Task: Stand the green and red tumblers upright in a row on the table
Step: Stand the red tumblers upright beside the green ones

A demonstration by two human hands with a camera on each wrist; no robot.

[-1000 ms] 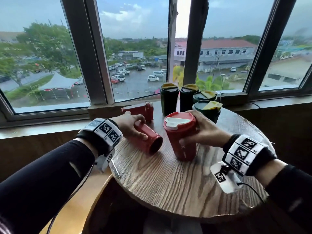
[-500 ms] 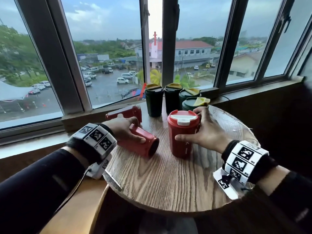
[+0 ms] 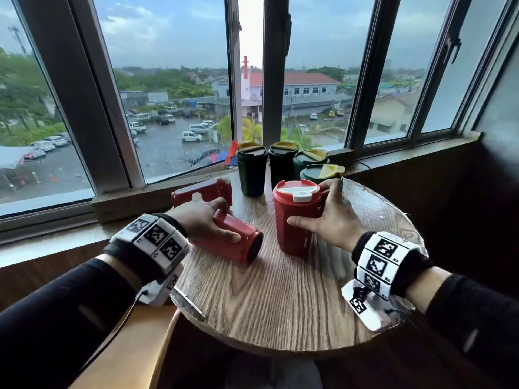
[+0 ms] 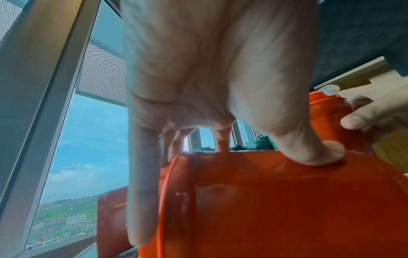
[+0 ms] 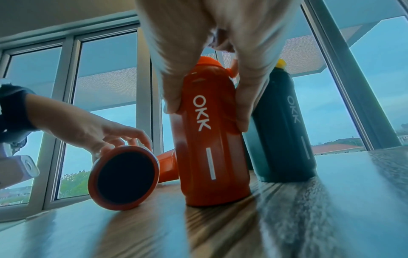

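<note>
A red tumbler with a white lid (image 3: 296,220) (image 5: 212,136) stands upright near the middle of the round wooden table (image 3: 266,299). My right hand (image 3: 328,217) (image 5: 209,97) grips it, thumb on the near side and fingers round the far side. To its left a second red tumbler (image 3: 238,242) (image 4: 276,200) (image 5: 123,176) lies on its side, base toward me. My left hand (image 3: 202,220) (image 4: 220,122) grips it from above. A third red tumbler (image 3: 202,192) lies on its side behind that. Several green tumblers with yellow lids (image 3: 251,169) stand upright in a row by the window.
A window sill (image 3: 126,197) and glass panes run close behind the table. A wooden seat (image 3: 134,346) sits under my left forearm. Bare tabletop stretches toward the near edge.
The upright red tumbler has gone from tilted to standing straight under my right hand. My left hand stays on the lying tumbler. The head view has turned to the right.
</note>
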